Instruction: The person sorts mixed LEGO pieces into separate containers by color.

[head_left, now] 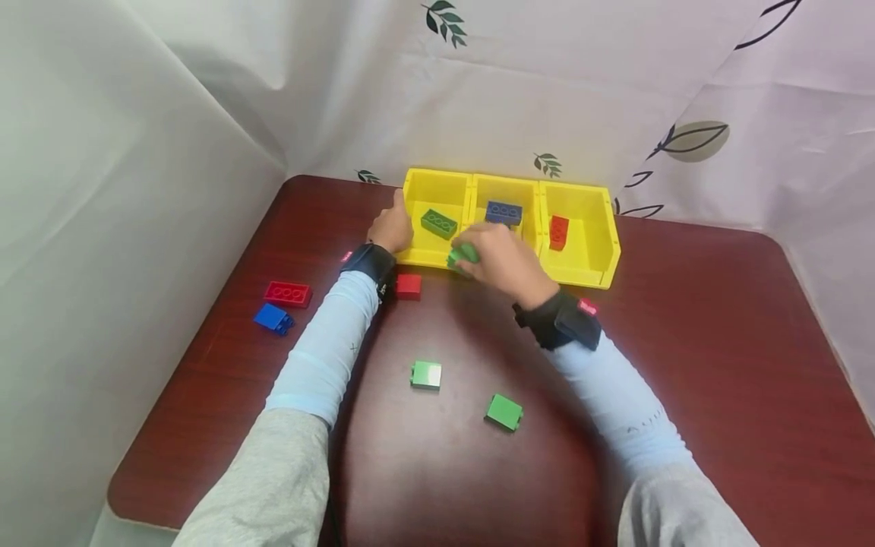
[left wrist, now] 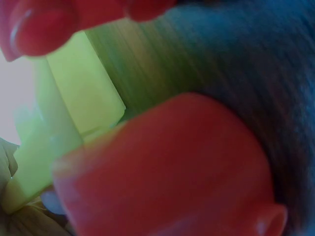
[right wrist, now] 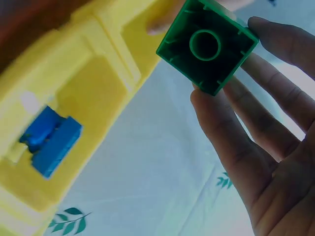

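Note:
My right hand pinches a green brick over the front of the yellow bins, near the left and middle compartments. The right wrist view shows this green brick's hollow underside between thumb and fingertips. My left hand grips the left side wall of the yellow bin; its fingers are partly hidden. A green brick lies in the left compartment, blue bricks in the middle one, a red brick in the right one. Close to my left wrist stands a red brick.
Two green bricks, one nearer the middle and another green brick farther right, lie on the dark red table. At left lie a red brick and a blue brick. A white curtain hangs behind the bins.

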Demonstrator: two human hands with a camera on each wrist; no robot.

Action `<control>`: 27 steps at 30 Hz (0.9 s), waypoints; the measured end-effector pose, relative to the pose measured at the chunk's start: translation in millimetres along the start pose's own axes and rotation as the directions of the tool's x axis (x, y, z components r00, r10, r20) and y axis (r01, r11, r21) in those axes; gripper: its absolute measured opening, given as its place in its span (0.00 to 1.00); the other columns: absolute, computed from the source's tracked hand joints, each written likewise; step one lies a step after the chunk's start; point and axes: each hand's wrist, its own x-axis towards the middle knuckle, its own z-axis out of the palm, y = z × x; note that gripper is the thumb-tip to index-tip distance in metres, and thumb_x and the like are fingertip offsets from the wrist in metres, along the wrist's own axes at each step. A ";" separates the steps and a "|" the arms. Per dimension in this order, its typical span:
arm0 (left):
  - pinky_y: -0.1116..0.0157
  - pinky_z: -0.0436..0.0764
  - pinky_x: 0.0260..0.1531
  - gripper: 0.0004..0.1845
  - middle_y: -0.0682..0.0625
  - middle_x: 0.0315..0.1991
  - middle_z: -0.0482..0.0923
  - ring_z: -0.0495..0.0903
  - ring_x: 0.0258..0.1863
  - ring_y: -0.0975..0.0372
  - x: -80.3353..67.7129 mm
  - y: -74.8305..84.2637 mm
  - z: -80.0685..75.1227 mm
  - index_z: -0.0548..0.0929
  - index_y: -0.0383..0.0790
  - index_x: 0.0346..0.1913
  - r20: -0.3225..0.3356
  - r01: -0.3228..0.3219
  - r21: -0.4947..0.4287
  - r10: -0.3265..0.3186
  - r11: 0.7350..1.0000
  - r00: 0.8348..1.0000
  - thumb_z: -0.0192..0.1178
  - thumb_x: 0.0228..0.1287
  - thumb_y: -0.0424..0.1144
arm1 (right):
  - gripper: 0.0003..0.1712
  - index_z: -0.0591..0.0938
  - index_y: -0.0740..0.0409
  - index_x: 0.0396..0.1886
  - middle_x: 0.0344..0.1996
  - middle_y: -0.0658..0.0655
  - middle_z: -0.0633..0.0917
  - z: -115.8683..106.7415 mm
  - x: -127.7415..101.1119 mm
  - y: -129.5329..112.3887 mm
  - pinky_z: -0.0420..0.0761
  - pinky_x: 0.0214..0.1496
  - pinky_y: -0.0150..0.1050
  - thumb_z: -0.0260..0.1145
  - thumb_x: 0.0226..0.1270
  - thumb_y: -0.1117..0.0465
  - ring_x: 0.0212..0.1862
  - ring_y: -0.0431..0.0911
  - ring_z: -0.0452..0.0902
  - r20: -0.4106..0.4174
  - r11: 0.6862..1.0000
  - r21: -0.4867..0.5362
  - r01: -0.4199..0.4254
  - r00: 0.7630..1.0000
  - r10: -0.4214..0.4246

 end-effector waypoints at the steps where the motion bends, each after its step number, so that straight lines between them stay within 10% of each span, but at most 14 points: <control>1: 0.57 0.79 0.45 0.26 0.43 0.42 0.73 0.77 0.36 0.51 -0.1 0.1 0.1 0.50 0.51 0.71 0.000 -0.001 -0.002 0.001 1.000 1.000 0.45 0.76 0.39 | 0.17 0.86 0.59 0.47 0.46 0.60 0.87 -3.0 9.0 -0.7 0.83 0.51 0.48 0.74 0.59 0.59 0.49 0.54 0.83 0.020 1.000 0.007 -0.023 1.000 0.023; 13: 0.54 0.79 0.50 0.27 0.43 0.43 0.73 0.77 0.38 0.50 7.2 -0.7 -0.4 0.50 0.49 0.71 0.004 -0.028 0.036 0.028 0.999 1.000 0.45 0.75 0.38 | 0.20 0.82 0.62 0.55 0.57 0.62 0.82 -9.0 108.6 16.2 0.77 0.62 0.48 0.69 0.65 0.61 0.61 0.57 0.76 0.181 0.987 -0.044 -0.153 0.971 0.158; 27: 0.54 0.80 0.44 0.25 0.42 0.40 0.75 0.77 0.35 0.50 4.6 -0.7 2.9 0.53 0.46 0.71 -0.034 -0.042 0.065 0.044 0.997 0.998 0.45 0.76 0.36 | 0.14 0.86 0.62 0.46 0.46 0.61 0.86 17.6 143.1 25.3 0.80 0.55 0.46 0.70 0.62 0.62 0.48 0.54 0.80 0.186 0.976 -0.154 -0.154 0.965 0.182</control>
